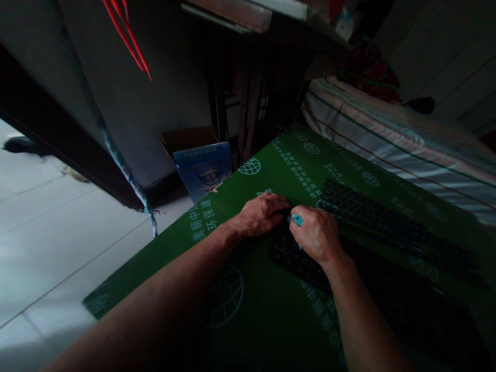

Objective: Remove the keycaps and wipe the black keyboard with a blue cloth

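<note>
Two black keyboards lie on a green printed mat (pixel 248 315). The nearer keyboard (pixel 294 258) is under both my hands; the farther keyboard (pixel 387 217) lies beyond it to the right. My left hand (pixel 261 214) rests fingers-down on the near keyboard's far corner, fingers curled and pressed together. My right hand (pixel 315 232) is closed round a small teal tool (pixel 297 220), whose tip points at the keys beside my left fingers. The scene is dim, so the keys under my hands are hard to make out.
A blue printed card or bag (pixel 203 170) leans on the floor past the mat's far edge. A striped cloth-covered bed (pixel 387 134) runs along the right. Pale floor tiles (pixel 50 232) lie to the left, dark wooden furniture (pixel 248 103) behind.
</note>
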The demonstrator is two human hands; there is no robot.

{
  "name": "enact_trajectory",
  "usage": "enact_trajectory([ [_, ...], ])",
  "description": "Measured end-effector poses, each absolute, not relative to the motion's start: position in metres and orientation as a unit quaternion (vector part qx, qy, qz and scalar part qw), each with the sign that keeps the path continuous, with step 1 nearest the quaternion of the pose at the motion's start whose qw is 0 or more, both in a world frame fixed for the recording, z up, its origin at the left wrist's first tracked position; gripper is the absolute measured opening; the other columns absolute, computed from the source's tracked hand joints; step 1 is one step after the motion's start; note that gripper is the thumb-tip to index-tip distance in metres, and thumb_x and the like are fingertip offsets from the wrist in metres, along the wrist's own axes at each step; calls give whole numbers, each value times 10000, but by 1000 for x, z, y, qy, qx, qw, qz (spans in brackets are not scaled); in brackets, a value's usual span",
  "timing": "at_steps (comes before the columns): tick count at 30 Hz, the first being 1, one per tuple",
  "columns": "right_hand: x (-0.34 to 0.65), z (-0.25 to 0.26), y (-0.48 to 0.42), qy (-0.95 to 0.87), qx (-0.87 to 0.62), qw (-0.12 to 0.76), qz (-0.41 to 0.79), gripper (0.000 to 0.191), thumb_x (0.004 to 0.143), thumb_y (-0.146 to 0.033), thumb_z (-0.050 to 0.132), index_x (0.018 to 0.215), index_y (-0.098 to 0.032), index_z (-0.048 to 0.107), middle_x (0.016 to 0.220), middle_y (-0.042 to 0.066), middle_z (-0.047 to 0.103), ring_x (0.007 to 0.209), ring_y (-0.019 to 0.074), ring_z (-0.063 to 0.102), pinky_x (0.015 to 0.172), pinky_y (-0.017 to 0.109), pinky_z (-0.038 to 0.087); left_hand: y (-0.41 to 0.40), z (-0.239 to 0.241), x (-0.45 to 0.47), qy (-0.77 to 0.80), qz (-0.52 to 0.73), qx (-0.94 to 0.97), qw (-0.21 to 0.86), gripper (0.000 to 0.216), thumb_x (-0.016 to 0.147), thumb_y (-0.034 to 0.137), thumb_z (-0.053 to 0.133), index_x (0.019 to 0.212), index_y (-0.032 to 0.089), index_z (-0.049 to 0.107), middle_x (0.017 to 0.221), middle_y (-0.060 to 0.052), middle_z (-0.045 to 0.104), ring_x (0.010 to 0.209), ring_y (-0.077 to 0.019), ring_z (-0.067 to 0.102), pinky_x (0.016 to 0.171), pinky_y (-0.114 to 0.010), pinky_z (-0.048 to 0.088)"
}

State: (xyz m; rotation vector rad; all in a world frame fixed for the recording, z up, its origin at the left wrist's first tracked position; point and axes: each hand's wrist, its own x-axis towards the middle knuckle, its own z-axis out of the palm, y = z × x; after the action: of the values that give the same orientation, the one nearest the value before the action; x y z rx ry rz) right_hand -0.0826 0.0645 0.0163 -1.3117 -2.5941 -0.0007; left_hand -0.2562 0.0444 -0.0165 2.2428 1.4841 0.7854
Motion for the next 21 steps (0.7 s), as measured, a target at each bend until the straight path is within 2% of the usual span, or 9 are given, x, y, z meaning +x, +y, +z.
enact_trajectory([
  [4,-82,15,65,-885,-455,102,0,195,795,-178,522,837,-215,709,753,46,722,643,167,607,578,287,269,45,-18,-256,520,279,789,175,382,826,145,492,1181,159,631,1244,-96,627,1158,-231,557,1043,-430,414],
  [12,-80,9,64,-890,-432,145,-25,183,832,-182,503,839,-203,685,820,47,719,682,169,611,620,284,308,44,-16,-255,530,271,785,172,372,829,146,501,1173,184,634,1227,-73,637,1143,-218,569,1036,-410,427],
  [21,-81,1,64,-891,-404,206,-33,155,834,-166,519,824,-197,671,822,47,712,685,165,606,646,278,338,44,-15,-255,526,269,789,167,365,834,142,506,1175,139,636,1225,-103,639,1146,-234,570,1030,-409,432],
])
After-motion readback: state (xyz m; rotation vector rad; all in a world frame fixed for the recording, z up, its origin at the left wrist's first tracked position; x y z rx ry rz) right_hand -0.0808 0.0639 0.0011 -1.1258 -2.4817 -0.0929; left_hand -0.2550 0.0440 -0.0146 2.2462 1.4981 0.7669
